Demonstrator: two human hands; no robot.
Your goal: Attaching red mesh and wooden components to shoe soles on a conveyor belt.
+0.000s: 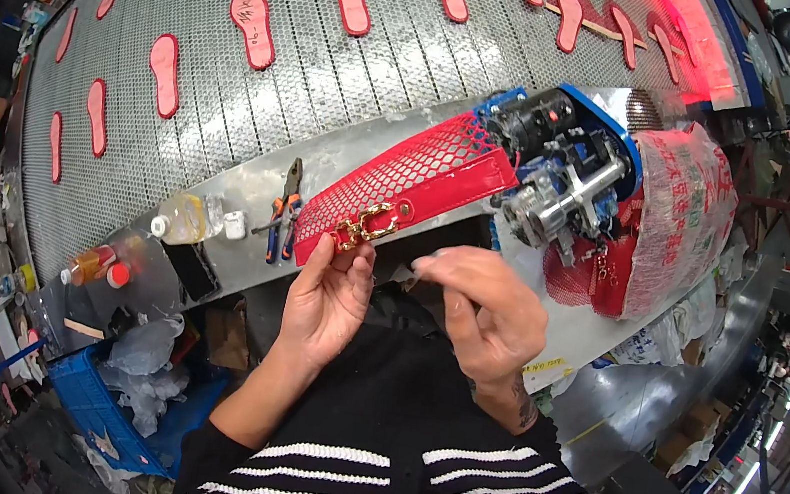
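Right of the right grip (482,310), beyond the machine, stands a bulging clear plastic bag (688,212) printed in red and green. A small yellow label (545,366) sits on the table just beside that grip's wrist.

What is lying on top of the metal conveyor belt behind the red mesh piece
Flat red insole-shaped cutouts lie spaced across the perforated belt, some near the top sitting on wooden strips. The red mesh piece in the left hand hides part of the metal ledge.

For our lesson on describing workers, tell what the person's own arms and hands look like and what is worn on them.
Both hands, the left hand and the right hand, are bare, without gloves. The black sleeves with white stripes are pushed up, so the forearms are uncovered. A dark tattoo marks the right wrist.
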